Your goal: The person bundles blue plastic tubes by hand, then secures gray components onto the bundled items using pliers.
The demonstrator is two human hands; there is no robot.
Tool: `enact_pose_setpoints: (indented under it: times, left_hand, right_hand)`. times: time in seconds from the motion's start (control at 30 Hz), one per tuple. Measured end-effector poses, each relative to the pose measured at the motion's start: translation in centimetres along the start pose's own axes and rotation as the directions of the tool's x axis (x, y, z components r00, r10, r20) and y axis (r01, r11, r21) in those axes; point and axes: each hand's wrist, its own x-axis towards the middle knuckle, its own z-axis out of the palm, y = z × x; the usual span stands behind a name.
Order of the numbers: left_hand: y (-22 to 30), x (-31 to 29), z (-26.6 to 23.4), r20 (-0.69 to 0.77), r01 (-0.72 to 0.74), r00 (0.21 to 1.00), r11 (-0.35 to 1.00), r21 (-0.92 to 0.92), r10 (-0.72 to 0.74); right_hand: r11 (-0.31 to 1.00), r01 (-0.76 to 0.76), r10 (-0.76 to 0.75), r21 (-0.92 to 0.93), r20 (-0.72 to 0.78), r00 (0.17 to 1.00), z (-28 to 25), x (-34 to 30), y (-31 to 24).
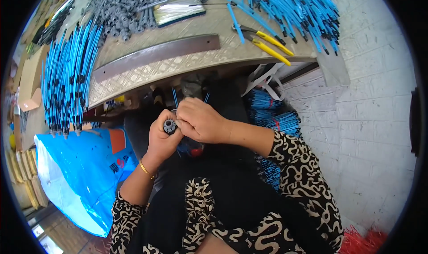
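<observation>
My left hand [163,138] is closed around a grey ribbed plastic fitting [169,126], whose round holed end faces up beside the thumb. Pressed up against it, my right hand [201,120] has its fingers curled into a pinch; what they grip is hidden. Thin blue rods [207,96] stick out beyond the knuckles of both hands, and I cannot tell whether they are held. Both hands are over my lap, below the table's front edge.
On the table [147,73] lie a metal strip [160,55], yellow-handled pliers [267,44], a pile of grey fittings [120,13] and blue rods [290,9]. More blue rods [71,75] stand at the left edge, above a blue bag [84,174]. Bundled rods [276,120] lie right of my lap.
</observation>
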Motion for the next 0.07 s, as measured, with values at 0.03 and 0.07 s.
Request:
enact_pose_setpoints:
  times: [0.03,0.07]
  left_hand:
    - [-0.2,0.3,0.2,0.043,0.012,0.999,1.000,0.008,-0.012]
    - [-0.3,0.5,0.3,0.087,0.023,0.996,1.000,0.016,-0.024]
  right_hand:
    - [0.989,-0.129,0.127,0.068,0.033,0.991,-0.3,-0.1,0.2]
    - [0.978,-0.193,0.178,0.075,0.170,0.969,-1.5,-0.5,0.7]
